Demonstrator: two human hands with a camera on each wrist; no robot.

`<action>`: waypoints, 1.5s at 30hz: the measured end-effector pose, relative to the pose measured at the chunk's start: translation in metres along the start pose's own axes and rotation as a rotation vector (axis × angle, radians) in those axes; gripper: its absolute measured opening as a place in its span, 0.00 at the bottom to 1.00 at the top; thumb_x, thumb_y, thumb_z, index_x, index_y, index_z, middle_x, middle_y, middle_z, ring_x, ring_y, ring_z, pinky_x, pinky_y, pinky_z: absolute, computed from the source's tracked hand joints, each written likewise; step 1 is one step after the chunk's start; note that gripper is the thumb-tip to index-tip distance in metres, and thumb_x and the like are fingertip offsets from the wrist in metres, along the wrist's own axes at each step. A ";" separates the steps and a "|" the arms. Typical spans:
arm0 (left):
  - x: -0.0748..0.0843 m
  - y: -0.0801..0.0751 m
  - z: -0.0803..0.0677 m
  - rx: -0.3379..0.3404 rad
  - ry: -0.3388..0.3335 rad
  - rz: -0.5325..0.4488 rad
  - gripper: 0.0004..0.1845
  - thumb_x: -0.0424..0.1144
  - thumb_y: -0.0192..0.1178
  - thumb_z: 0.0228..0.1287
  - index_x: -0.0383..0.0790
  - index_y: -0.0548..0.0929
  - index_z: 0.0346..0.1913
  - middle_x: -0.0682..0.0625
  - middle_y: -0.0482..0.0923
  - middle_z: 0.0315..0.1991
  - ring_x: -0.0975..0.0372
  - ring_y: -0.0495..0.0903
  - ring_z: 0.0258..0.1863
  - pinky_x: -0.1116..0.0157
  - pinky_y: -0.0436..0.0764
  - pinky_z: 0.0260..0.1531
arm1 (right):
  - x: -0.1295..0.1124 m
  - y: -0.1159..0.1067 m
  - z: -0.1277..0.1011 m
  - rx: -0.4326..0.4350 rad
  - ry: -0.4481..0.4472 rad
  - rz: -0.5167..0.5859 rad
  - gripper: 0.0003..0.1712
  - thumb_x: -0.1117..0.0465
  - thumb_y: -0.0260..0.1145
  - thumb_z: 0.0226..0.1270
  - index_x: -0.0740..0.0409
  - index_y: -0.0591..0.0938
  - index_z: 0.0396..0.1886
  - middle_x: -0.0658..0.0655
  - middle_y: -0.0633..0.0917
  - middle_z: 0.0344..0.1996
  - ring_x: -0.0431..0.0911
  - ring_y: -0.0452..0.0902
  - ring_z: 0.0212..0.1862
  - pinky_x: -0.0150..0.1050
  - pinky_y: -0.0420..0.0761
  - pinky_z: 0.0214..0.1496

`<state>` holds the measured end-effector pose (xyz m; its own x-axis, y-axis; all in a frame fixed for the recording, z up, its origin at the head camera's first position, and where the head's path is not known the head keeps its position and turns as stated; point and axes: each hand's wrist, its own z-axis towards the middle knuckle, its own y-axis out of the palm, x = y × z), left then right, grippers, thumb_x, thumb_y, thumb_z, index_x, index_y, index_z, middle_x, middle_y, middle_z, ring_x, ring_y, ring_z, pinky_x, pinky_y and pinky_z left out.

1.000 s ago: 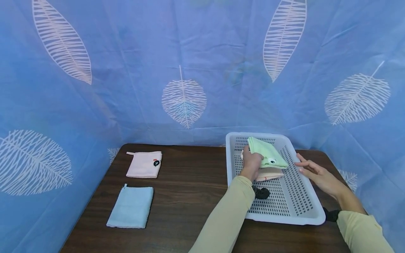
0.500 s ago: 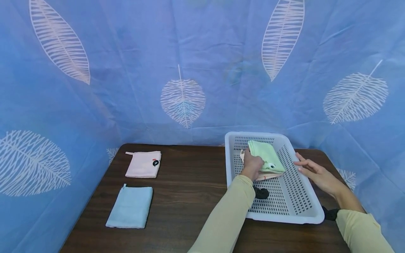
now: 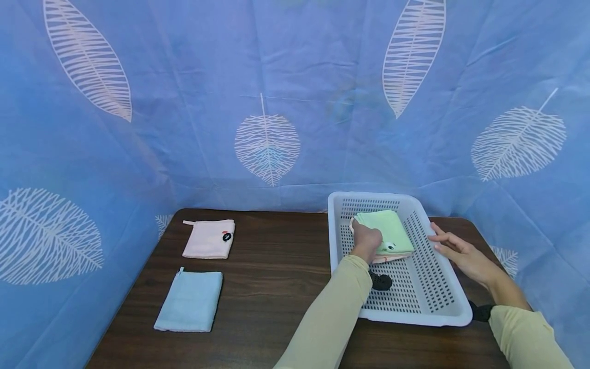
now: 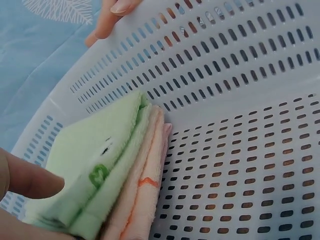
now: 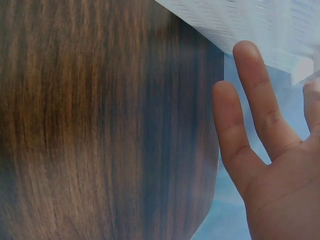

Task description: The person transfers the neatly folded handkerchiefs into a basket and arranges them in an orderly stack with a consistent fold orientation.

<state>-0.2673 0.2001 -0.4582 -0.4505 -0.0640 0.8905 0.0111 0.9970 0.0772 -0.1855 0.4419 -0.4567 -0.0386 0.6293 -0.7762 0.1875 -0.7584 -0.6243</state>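
Note:
A white perforated basket (image 3: 435, 287) stands at the right of the dark wooden table (image 3: 276, 287). Inside it a folded green towel (image 3: 389, 230) with a small eye pattern lies on a folded peach towel (image 3: 392, 258). My left hand (image 3: 364, 237) grips the green towel's near left edge; in the left wrist view a finger (image 4: 27, 181) lies on top of the green towel (image 4: 100, 165), above the peach towel (image 4: 145, 195). My right hand (image 3: 442, 245) rests with straight fingers (image 5: 257, 120) against the basket's right rim (image 5: 250, 25).
A folded pink towel (image 3: 209, 239) and a folded light blue towel (image 3: 190, 301) lie at the table's left. A blue leaf-print curtain (image 3: 276, 102) closes in the back and both sides. Bare table lies between the towels and the basket.
My left hand has lowered the green towel from a raised, tilted position until it lies flat on the peach towel. The right hand has stayed at the basket's rim.

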 end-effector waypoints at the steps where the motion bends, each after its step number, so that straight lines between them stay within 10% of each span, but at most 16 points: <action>1: 0.000 -0.001 0.000 0.005 0.008 0.007 0.46 0.20 0.49 0.65 0.42 0.45 0.83 0.36 0.65 0.73 0.52 0.75 0.50 0.57 0.69 0.39 | 0.000 0.000 0.000 0.001 -0.001 0.000 0.28 0.48 0.51 0.83 0.60 0.68 0.72 0.27 0.39 0.78 0.12 0.47 0.64 0.22 0.74 0.48; 11: 0.004 -0.003 -0.008 0.134 0.140 0.298 0.40 0.28 0.56 0.64 0.39 0.57 0.79 0.38 0.61 0.74 0.50 0.61 0.75 0.53 0.69 0.69 | 0.001 0.001 -0.001 0.005 0.007 0.005 0.28 0.48 0.51 0.83 0.60 0.68 0.72 0.25 0.39 0.77 0.15 0.46 0.66 0.21 0.73 0.48; 21: -0.003 0.001 -0.007 0.106 0.285 0.630 0.41 0.35 0.56 0.68 0.49 0.54 0.82 0.46 0.44 0.82 0.49 0.48 0.80 0.49 0.62 0.76 | 0.001 0.001 0.000 0.003 -0.017 0.022 0.27 0.50 0.51 0.84 0.61 0.68 0.72 0.26 0.40 0.78 0.13 0.49 0.64 0.24 0.76 0.48; 32: -0.013 0.004 -0.005 0.164 0.489 1.035 0.39 0.61 0.53 0.72 0.61 0.54 0.81 0.50 0.49 0.83 0.46 0.50 0.82 0.45 0.58 0.78 | 0.001 -0.001 0.001 -0.004 -0.023 0.014 0.26 0.50 0.52 0.83 0.61 0.69 0.71 0.24 0.41 0.77 0.09 0.51 0.58 0.25 0.77 0.47; 45: 0.009 0.003 -0.026 0.075 0.588 1.005 0.36 0.64 0.44 0.75 0.63 0.53 0.81 0.50 0.47 0.84 0.45 0.45 0.83 0.42 0.53 0.79 | 0.001 0.000 0.001 -0.007 -0.030 0.005 0.25 0.52 0.51 0.84 0.61 0.69 0.71 0.25 0.40 0.77 0.28 0.47 0.77 0.26 0.76 0.51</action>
<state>-0.2478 0.2010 -0.4382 0.2142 0.7649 0.6075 0.0665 0.6091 -0.7903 -0.1864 0.4421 -0.4572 -0.0666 0.6201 -0.7817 0.1948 -0.7603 -0.6197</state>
